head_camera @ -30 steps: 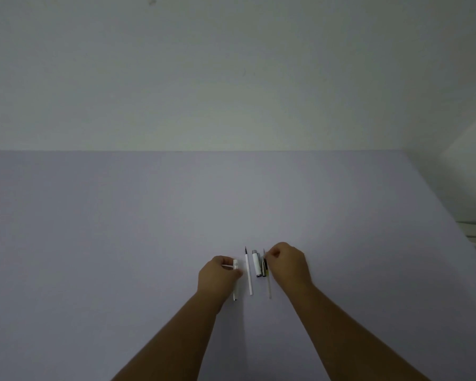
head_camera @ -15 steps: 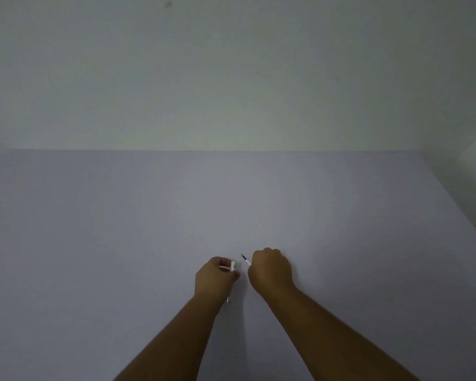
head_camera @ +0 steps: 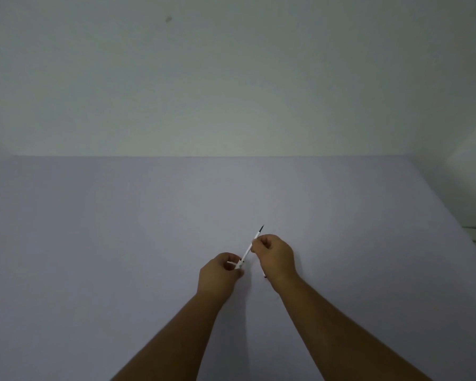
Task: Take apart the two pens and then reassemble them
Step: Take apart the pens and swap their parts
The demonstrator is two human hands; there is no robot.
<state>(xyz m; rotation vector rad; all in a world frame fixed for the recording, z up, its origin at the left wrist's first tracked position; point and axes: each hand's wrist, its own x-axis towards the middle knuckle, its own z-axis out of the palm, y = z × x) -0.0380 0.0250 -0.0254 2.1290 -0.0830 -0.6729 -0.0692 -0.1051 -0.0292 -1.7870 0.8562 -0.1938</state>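
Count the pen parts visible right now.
2: a white refill held between both hands, and a dark tip poking out beneath the right hand. Others may be hidden.

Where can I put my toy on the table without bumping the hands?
The table is bare on the far side up to the wall, and out to both sides. It's crowded only near the front middle, where the left hand and right hand hold a white pen part.
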